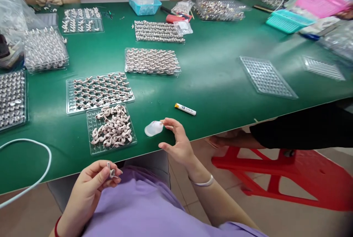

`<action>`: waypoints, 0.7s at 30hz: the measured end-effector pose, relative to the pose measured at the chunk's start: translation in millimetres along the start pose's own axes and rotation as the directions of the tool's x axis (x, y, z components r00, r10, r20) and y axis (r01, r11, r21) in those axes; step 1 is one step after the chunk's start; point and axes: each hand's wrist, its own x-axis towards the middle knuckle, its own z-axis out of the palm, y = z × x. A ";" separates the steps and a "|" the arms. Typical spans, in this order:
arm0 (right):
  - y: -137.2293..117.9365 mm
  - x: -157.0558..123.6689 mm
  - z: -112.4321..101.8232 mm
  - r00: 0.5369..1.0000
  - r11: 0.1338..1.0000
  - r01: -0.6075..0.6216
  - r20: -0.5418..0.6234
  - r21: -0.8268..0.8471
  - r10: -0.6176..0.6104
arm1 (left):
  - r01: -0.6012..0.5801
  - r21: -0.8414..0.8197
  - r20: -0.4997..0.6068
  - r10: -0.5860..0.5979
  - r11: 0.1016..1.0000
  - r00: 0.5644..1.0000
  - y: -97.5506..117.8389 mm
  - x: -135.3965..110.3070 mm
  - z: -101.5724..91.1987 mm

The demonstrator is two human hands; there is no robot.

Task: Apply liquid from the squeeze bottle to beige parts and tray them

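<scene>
My left hand (92, 181) is low over my lap, below the table edge, pinching a small grey-white earpiece part (111, 172) between thumb and fingers. My right hand (178, 141) hovers at the table's front edge with fingers spread, its fingertips close to a small translucent white bag (153, 128) lying on the green table (215, 71); whether they touch it I cannot tell. Left of the bag a clear tray (95, 147) carries a loose heap of pinkish earpiece parts (112, 127). Behind it another clear tray (71, 99) holds rows of the same parts.
A white marker (185, 109) lies just beyond the bag. More filled trays (152, 61) fill the left and back, an unfilled clear tray (267, 77) sits right. A white cable (41, 148) loops at left. Other people work at the far side; a person's arm (289, 130) reaches over a red stool (278, 178).
</scene>
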 end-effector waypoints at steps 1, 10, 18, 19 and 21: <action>0.1 0.9 -0.7 1.000 1.000 -0.001 0.019 -0.010 0.001 | -0.001 -0.002 0.001 0.001 1.000 1.000 0.2 0.2 -0.9; -13.0 8.8 0.6 0.973 0.978 -0.148 0.153 -0.148 0.171 | -0.108 0.076 -0.026 0.110 0.991 0.994 5.6 4.1 -12.1; -23.4 21.4 5.9 0.977 0.965 -0.072 0.178 -0.253 0.119 | -0.145 0.107 -0.046 0.151 0.984 0.987 3.2 12.3 -15.3; -23.6 22.0 6.4 0.978 0.965 -0.056 0.180 -0.258 0.104 | -0.145 0.102 -0.047 0.150 0.984 0.988 2.7 12.8 -14.6; -23.5 22.2 7.2 0.981 0.966 -0.034 0.176 -0.256 0.081 | -0.142 0.103 -0.045 0.148 0.984 0.988 2.2 13.0 -12.8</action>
